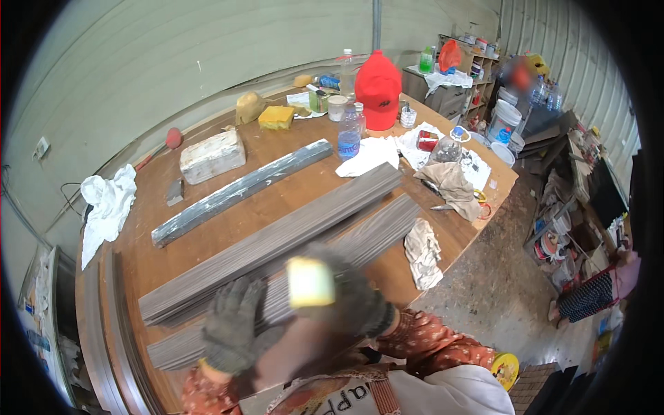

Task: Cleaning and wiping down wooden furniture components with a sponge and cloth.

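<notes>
My left hand (pixel 234 324), in a dark grey glove, lies with fingers stretched over the near bundle of grey-brown wood-grain strips (pixel 377 232). My right hand (pixel 349 287), gloved too and smeared by motion, grips a pale yellow sponge (pixel 310 282) above that bundle. Just beyond lies a second bundle of matching strips (pixel 277 238), roughly parallel to the first. A blurred brownish shape (pixel 304 346) shows between my forearms; I cannot make out what it is.
A paint-smeared grey bar (pixel 242 192), a whitish block (pixel 213 156), a yellow sponge (pixel 276 117), bottles (pixel 350 131) and a red cap (pixel 378 90) stand farther back on the wooden table (pixel 200 214). Rags (pixel 423 254) lie right, long strips (pixel 124 332) left. A person (pixel 598 287) is at far right.
</notes>
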{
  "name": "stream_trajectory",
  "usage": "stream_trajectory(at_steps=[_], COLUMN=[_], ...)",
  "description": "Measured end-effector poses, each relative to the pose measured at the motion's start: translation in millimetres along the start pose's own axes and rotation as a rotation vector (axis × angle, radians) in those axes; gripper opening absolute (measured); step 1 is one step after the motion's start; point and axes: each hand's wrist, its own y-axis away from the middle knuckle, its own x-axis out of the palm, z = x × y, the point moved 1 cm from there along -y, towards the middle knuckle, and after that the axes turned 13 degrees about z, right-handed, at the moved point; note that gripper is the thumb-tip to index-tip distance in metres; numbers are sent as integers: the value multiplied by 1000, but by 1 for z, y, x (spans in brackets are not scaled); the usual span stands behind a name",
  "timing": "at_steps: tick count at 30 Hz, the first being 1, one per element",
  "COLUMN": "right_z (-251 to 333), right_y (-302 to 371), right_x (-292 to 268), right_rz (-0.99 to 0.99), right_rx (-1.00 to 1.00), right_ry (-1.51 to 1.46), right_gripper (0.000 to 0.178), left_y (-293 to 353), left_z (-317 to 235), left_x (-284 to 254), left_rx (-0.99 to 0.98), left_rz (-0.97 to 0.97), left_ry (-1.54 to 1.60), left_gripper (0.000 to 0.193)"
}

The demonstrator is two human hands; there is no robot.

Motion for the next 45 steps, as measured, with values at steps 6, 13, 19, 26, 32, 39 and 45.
stream_trajectory(at_steps=[6, 13, 19, 26, 32, 39, 45], right_z=[-77, -196, -202, -162, -124, 51, 167], right_y=[1, 37, 63, 62, 18, -105, -149], right_x=[-66, -187, -170, -178, -111, 53, 204], right_rz=[150, -334, -341, -410, -293, 429, 883], right_rx=[152, 661, 574, 504, 251, 241, -234], right_ry=[203, -372, -500, -775, -491, -870, -803], right_gripper=[73, 79, 74, 53, 76, 85, 93], left_y=[-21, -27, -36, -25, -23, 21, -14], left_z=[-16, -19, -32, -29, -20, 4, -24], left_x=[45, 48, 46, 31, 46, 73, 187], left_rx=[-289, -210, -297, -307, -238, -316, -301], left_rz=[152, 58, 212, 57, -34, -50, -443], left_ry=[-143, -238, -154, -72, -92, 15, 239], left_gripper=[82, 75, 81, 67, 64, 51, 44])
